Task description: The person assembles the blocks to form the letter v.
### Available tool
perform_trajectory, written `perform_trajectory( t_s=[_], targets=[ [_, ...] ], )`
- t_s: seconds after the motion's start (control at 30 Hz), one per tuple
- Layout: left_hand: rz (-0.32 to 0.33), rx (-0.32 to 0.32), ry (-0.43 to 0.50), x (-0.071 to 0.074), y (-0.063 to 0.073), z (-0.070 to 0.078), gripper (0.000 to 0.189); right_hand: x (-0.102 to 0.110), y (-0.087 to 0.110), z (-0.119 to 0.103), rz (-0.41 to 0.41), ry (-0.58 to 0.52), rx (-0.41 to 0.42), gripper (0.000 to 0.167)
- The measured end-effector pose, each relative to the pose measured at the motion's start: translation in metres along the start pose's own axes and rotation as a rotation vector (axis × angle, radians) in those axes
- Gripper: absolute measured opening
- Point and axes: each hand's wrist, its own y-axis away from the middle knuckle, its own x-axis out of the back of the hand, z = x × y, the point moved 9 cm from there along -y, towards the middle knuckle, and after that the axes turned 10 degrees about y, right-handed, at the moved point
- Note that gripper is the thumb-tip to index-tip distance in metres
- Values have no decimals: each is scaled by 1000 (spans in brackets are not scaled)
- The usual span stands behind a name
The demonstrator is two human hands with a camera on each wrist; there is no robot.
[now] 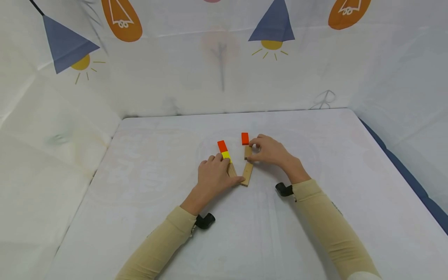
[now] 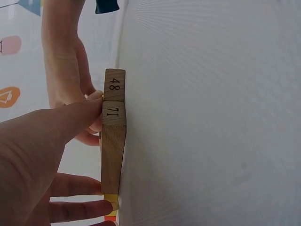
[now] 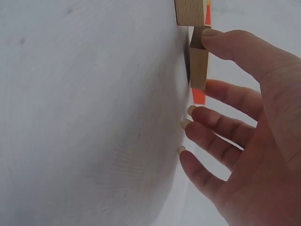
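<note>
Two rows of blocks form a V on the white table. My left hand [image 1: 214,173] lies along the left row: a wooden block [image 2: 113,157] marked 71, a yellow block [image 1: 226,155] and a red block [image 1: 222,146]. Its thumb touches near the meeting ends of that block and the one marked 48 [image 2: 115,84], while fingertips rest on the yellow block. In the right row, my right hand [image 1: 269,149] pinches a wooden block [image 3: 199,68] between thumb and index finger, the other fingers spread. A second red block [image 1: 245,139] lies just beyond it.
The white table [image 1: 157,155] spreads around the blocks, with its far edge against a printed white fabric wall [image 1: 175,77]. More fabric stands at both sides. Black wrist cameras [image 1: 205,221] protrude beside the sleeves.
</note>
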Motion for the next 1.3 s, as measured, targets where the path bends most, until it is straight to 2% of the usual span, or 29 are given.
perform_trajectory(
  t_s=[0.53,1.3],
  targets=[
    [10,1,-1,3,0,1,70,3,3,4,8,5,2,48],
    [-1,8,-8,0,0,0,69,0,13,0,15,40,-14,49]
  ],
)
